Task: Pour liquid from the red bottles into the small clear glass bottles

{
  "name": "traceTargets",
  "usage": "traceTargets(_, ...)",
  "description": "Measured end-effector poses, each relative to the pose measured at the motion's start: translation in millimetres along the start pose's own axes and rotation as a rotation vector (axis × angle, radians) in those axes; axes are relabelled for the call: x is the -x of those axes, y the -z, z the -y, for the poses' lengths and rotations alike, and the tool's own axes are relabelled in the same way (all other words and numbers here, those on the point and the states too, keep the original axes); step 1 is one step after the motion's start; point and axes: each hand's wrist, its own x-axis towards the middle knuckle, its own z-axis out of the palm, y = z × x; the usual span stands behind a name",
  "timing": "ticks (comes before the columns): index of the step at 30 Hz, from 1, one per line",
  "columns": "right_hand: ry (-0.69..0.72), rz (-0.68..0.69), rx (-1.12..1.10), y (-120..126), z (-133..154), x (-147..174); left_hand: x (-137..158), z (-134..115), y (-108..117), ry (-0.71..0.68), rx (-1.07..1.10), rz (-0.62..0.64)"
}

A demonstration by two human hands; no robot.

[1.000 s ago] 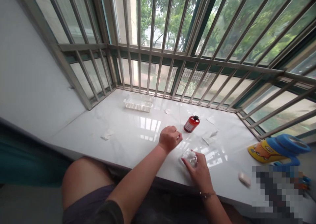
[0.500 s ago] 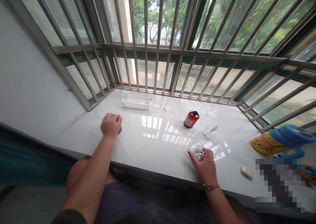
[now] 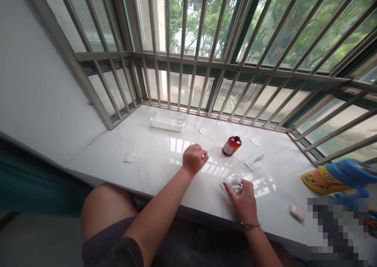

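My right hand (image 3: 243,202) rests near the front edge of the white marble sill (image 3: 165,169), its fingers gripping a small clear plastic bag (image 3: 234,181) with white cotton inside. My left hand (image 3: 194,158) hovers just left of it, curled into a loose fist above the sill; I cannot see anything in it. A red bottle with a black cap (image 3: 231,146) stands a little beyond both hands.
A white slotted basket (image 3: 167,121) sits at the back by the window bars. White scraps lie at the left (image 3: 129,157), the back (image 3: 202,131) and the front right (image 3: 296,212). Clear wrappers (image 3: 255,161) lie right of the bottle. A blue and yellow toy (image 3: 332,176) stands at the right.
My left hand swung out to the white scrap at the left and has come back to the middle, beside the bag. My right hand stayed on the bag.
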Motion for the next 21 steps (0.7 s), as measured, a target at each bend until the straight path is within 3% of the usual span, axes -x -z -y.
traceTargets(3, -0.015, 0.02, -0.006, 2.0, 0.8, -0.3, 15.6, -59.2, -5.9, -0.125, 0.117, 0.045)
traceTargets(6, -0.033, 0.029, -0.028, 2.9, 2.1, -0.1, 30.5, -75.6, 4.8, -0.17, 0.263, 0.093)
traceTargets(9, -0.025, 0.011, -0.027, 2.5, 3.3, -0.6, 37.8, -55.6, 24.5, -0.128, 0.33, 0.12)
traceTargets(13, -0.014, 0.016, -0.055, 0.1, 6.6, -2.0, 40.7, -4.4, 55.6, -0.032, 0.276, 0.113)
traceTargets(17, -0.023, 0.093, -0.159, -5.9, 16.1, -1.6, 44.2, 43.8, 84.4, 0.089, 0.156, 0.072)
traceTargets(21, -0.025, 0.159, -0.24, -14.5, 26.8, 1.8, 46.2, 69.9, 103.1, 0.281, 0.157, -0.01)
